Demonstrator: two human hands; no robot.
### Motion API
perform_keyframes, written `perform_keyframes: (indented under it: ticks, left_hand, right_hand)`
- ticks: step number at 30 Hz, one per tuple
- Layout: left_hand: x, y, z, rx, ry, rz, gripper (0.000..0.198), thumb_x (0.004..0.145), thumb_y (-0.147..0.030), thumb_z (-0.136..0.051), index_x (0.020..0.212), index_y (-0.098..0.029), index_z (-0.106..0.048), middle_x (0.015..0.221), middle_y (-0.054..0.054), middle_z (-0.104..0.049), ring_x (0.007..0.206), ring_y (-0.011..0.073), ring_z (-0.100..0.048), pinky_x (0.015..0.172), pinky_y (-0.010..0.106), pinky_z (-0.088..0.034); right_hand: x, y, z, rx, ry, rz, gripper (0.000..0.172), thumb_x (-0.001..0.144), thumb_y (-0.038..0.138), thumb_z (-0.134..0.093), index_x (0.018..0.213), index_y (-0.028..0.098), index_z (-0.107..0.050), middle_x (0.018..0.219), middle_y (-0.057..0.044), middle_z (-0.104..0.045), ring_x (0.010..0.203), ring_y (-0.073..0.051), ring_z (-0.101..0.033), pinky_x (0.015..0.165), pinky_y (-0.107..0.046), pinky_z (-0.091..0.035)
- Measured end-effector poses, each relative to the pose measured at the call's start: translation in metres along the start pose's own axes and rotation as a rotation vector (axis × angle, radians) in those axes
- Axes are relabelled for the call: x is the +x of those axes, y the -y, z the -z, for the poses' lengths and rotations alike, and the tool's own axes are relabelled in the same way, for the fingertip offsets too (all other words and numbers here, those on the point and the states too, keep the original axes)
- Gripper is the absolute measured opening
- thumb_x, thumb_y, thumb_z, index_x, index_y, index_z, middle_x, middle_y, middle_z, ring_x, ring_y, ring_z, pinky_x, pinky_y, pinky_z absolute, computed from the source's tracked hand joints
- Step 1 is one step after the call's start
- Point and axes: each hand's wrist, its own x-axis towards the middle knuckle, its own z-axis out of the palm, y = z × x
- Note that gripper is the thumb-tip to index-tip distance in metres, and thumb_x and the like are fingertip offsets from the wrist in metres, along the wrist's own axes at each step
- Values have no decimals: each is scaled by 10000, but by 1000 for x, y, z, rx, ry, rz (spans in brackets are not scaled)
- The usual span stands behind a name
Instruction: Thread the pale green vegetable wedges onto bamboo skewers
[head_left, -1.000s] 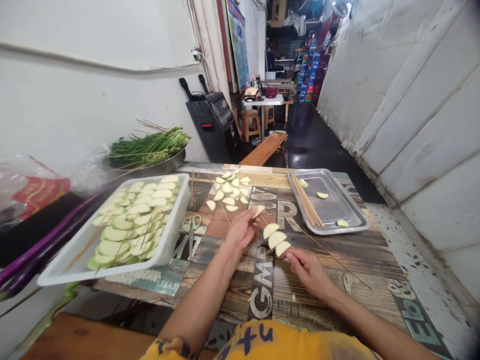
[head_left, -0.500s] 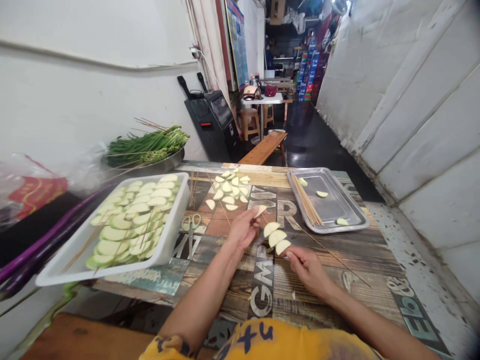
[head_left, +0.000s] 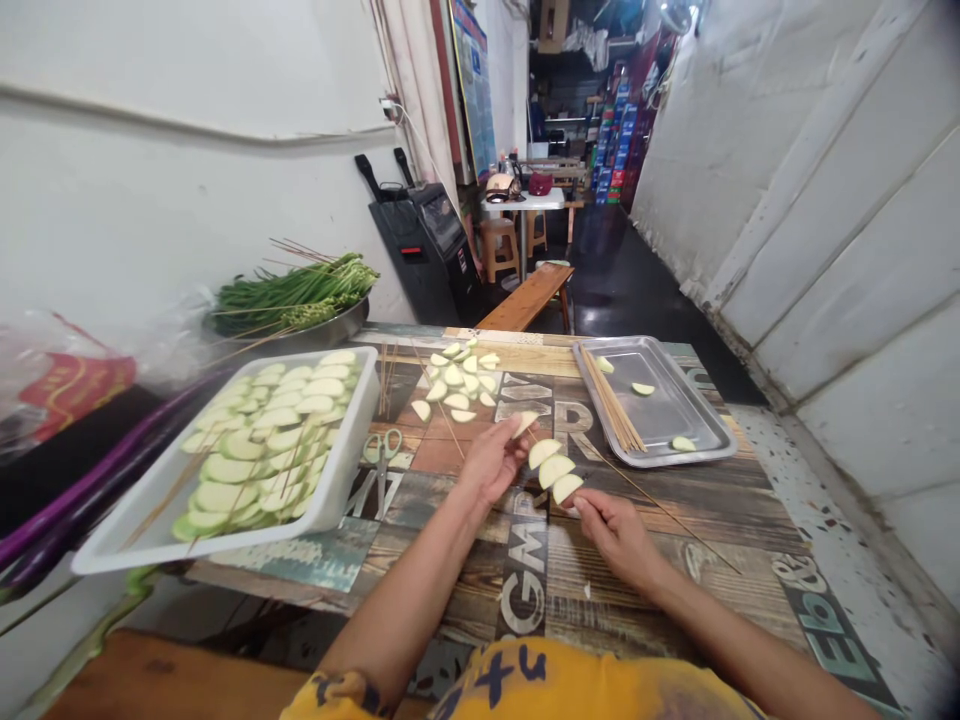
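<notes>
In the head view my left hand (head_left: pixel 489 464) is closed, pinching a pale half-round vegetable slice (head_left: pixel 526 423) between thumb and fingers. My right hand (head_left: pixel 613 528) grips the near end of a thin skewer (head_left: pixel 533 436) that carries three similar slices (head_left: pixel 556 468) in a row. The skewer's far end reaches the slice at my left fingertips; whether it has pierced that slice I cannot tell. Beyond my left hand lies a loose pile of cut slices (head_left: pixel 454 375) with green edges.
To the left stands a white tub (head_left: pixel 360 430) of skewered slices, with green-handled scissors (head_left: pixel 382 460) beside it. A metal tray (head_left: pixel 675 395) at right holds bare skewers (head_left: pixel 615 405) and a few slices. Greens fill a metal bowl (head_left: pixel 349 318). A loose skewer (head_left: pixel 667 512) lies near my right hand.
Both hands stay almost in place. The slice in my left hand has shifted very slightly, and the skewer with its three slices has moved a touch to the right.
</notes>
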Motion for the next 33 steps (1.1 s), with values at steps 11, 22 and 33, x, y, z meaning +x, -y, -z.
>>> perform_keyframes:
  ticks: [11, 22, 33]
  left_hand:
    - [-13, 29, -14, 133, 179, 122, 321, 585, -307, -762, 808, -98, -663, 784, 77, -658, 668, 115, -571, 661, 242, -454]
    - [-15, 25, -16, 116, 145, 9, 282, 672, -336, -693, 779, -74, -701, 742, 105, -671, 629, 119, -576, 631, 236, -451]
    - [-6, 22, -12, 10, 8, 69, 241, 689, -299, -683, 814, -96, -648, 789, 107, -676, 732, 171, -624, 690, 303, -501]
  right_hand:
    - [3, -3, 4, 11, -60, 0, 348, 889, 394, -376, 821, 139, -603, 536, 39, -375, 502, -97, -351, 487, -207, -303]
    - [1, 0, 3, -39, -73, 53, 321, 897, 345, -380, 841, 136, -617, 611, -4, -517, 562, -114, -456, 535, -208, -355]
    - [-5, 6, 1, -57, -70, 64, 304, 902, 313, -373, 809, 143, -607, 646, -15, -568, 592, -121, -501, 570, -207, -371]
